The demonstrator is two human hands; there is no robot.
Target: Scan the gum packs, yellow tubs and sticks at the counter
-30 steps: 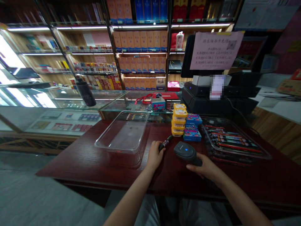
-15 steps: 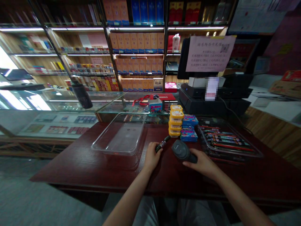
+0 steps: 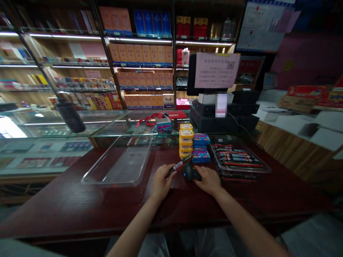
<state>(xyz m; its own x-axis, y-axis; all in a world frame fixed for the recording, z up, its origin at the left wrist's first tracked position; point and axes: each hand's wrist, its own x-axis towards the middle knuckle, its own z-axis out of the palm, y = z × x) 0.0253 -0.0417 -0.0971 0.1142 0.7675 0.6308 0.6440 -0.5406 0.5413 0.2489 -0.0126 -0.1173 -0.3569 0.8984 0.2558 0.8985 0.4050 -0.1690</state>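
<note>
My left hand point(image 3: 161, 184) is closed around one end of a slim dark stick-shaped packet point(image 3: 179, 165) with a white label, which slants up to the right. In my right hand point(image 3: 210, 180) is a black barcode scanner point(image 3: 189, 173), held by its handle with a small blue light showing. The scanner's head is close beside the packet; whether they touch I cannot tell. Behind both stand a stack of yellow-lidded tubs point(image 3: 186, 138) and stacked blue boxes point(image 3: 201, 154). More slim packets point(image 3: 235, 157) lie in a clear tray point(image 3: 264, 169) to the right.
A clear plastic tray point(image 3: 120, 166) sits on the left of the dark red table point(image 3: 80, 210). Beyond the table is a glass counter with a small blue-and-pink box point(image 3: 163, 125) and red lanyard point(image 3: 146, 119). A monitor with a paper notice point(image 3: 214, 71) stands back right.
The scanner has turned and come closer to the packet. My left hand has tilted the packet so its white label shows more. The head view has swung right.
</note>
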